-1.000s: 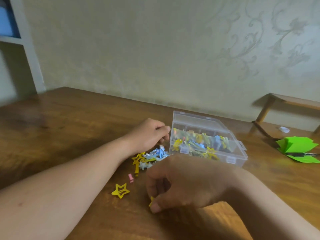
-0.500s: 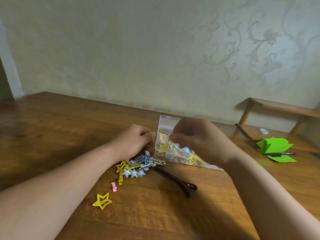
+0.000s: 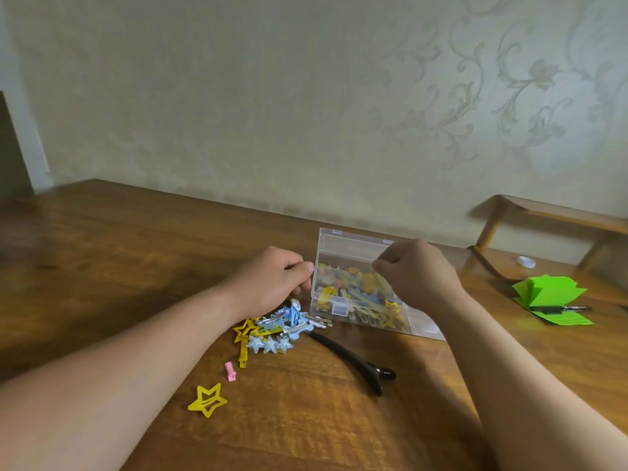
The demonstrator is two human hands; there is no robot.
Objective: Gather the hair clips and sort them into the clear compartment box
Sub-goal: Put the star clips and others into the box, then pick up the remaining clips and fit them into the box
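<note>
The right hand (image 3: 419,275) pinched the raised lid (image 3: 353,241) of the clear box (image 3: 339,309) by its edge. The left hand (image 3: 268,282) was curled, thumb against the box's left wall; whether it gripped anything could not be told. Just near of it lay a pile (image 3: 277,329) of blue and yellow clips; a black clip (image 3: 353,360), pink clip (image 3: 230,371) and yellow star (image 3: 207,400) lay nearer. Coloured clips filled the box.

No readable text, label, brand or number anywhere — nothing legible in view.
</note>
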